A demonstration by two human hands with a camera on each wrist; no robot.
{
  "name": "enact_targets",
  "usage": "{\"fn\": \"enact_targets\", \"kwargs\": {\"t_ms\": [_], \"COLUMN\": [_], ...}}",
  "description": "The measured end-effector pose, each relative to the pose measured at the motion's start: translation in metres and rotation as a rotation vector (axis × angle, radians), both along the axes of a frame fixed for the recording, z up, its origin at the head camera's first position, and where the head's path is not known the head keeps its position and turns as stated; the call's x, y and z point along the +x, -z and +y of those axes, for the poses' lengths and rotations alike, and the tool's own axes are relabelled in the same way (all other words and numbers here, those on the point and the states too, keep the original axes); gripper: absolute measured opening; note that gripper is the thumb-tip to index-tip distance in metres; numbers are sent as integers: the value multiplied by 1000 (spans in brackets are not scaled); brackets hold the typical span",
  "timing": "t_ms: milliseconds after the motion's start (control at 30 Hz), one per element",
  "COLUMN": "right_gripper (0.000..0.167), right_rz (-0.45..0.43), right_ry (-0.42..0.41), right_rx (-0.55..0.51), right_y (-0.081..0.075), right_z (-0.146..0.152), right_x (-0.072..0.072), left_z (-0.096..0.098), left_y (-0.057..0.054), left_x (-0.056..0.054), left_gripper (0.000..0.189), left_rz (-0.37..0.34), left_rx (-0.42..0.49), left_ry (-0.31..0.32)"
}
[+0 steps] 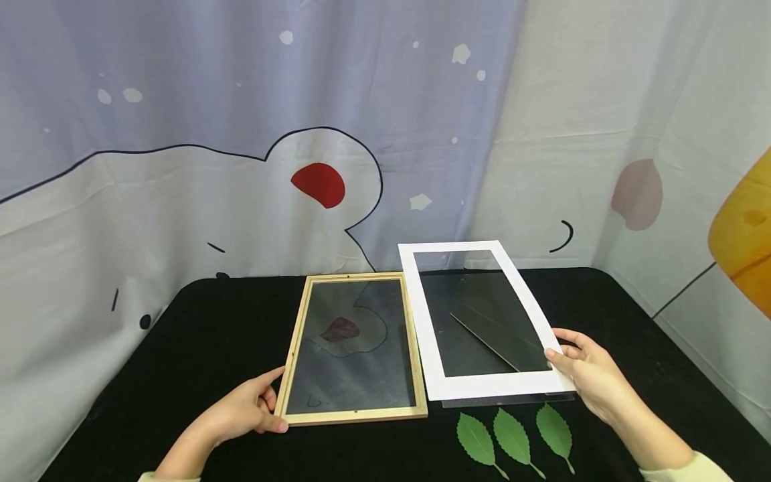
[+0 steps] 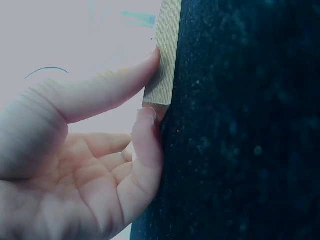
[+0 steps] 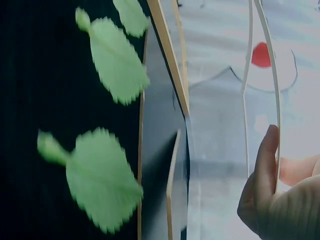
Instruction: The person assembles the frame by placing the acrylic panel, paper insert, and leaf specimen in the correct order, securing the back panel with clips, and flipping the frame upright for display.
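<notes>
A pale wooden picture frame [image 1: 355, 416] with a glossy, reflecting pane lies on the black table. My left hand [image 1: 243, 410] pinches its near left corner. In the left wrist view, the thumb [image 2: 142, 67] presses the frame's side [image 2: 167, 55] and a finger bends round the corner. To the right, my right hand [image 1: 593, 371] holds a white rectangular mat [image 1: 506, 385] by its near right corner, between thumb and fingers. The mat is tilted and raised over a dark glossy panel [image 1: 466, 355], seen through its opening. Its left edge overlaps the wooden frame's right side.
Three green serrated leaves, among them the left leaf [image 1: 476, 438], middle leaf [image 1: 512, 435] and right leaf [image 1: 554, 430], lie in a row at the near right, below the panel. A printed curtain [image 1: 181, 214] hangs behind the black table [image 1: 199, 335].
</notes>
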State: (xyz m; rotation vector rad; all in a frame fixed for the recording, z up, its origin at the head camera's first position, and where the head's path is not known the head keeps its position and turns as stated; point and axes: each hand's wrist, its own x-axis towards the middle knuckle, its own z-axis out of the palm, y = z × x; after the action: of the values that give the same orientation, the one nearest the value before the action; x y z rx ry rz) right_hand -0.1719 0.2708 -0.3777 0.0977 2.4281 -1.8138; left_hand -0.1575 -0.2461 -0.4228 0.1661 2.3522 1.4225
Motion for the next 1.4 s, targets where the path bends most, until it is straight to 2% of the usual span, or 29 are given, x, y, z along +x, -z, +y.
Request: {"fn": "enact_targets", "kwargs": {"t_ms": [167,433,767,1133,1400], "right_gripper": [59,56,53,51,50], "right_rz": [-14,-51,-54,-40,-42], "right_ry": [1,14,38,81,97], "right_rx": [-18,-60,-109,-75,-42], "right_y": [2,6,13,19,23], "right_z": [-19,-47,-77,-94,-96], "right_x": [-2,-3,-3,-5,-7], "left_z": [0,2,4,6,5], "left_y": [0,0,2,3,3], "left_x": [1,-1,-1,-1,0], "left_gripper": [101,102,102,103,101], "left_rz": [9,-29,5,0,17], "left_rx": [9,-18,-3,0,0], "left_ry": [4,-33,-9,-20,-2]}}
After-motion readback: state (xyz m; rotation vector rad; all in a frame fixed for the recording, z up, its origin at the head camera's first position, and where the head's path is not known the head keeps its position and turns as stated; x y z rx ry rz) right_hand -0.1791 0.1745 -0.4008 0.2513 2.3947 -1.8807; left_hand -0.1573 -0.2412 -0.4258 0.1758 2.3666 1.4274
